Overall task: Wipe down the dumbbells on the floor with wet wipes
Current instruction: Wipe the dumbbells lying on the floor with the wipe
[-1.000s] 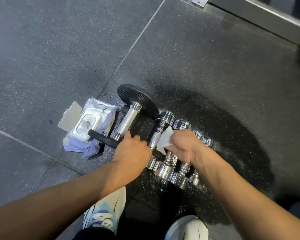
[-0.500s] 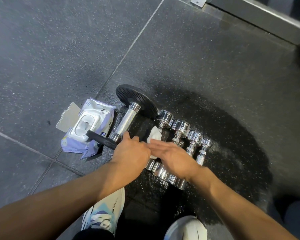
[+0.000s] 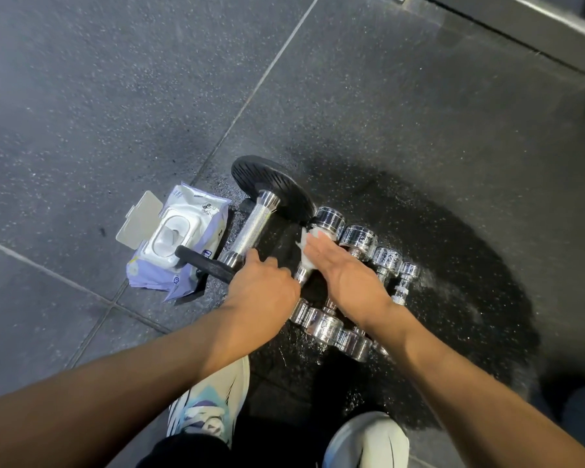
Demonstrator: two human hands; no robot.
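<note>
Several small chrome dumbbells lie side by side on the wet dark floor. My right hand lies flat with straight fingers, pressing a white wet wipe onto the handle of the leftmost chrome dumbbell. My left hand is curled over the near end of that dumbbell; what it holds is hidden under the hand. A larger dumbbell with black plates and a knurled steel handle lies to the left, beside my left hand.
An open pack of wet wipes with its lid flipped up lies left of the black-plate dumbbell. My two shoes stand below the dumbbells. A grey metal ledge runs along the top right. Water is spattered around the weights.
My right hand has opened flat and slid with the wipe up along the leftmost chrome dumbbell's handle toward its far head. My left hand has stayed in place.
</note>
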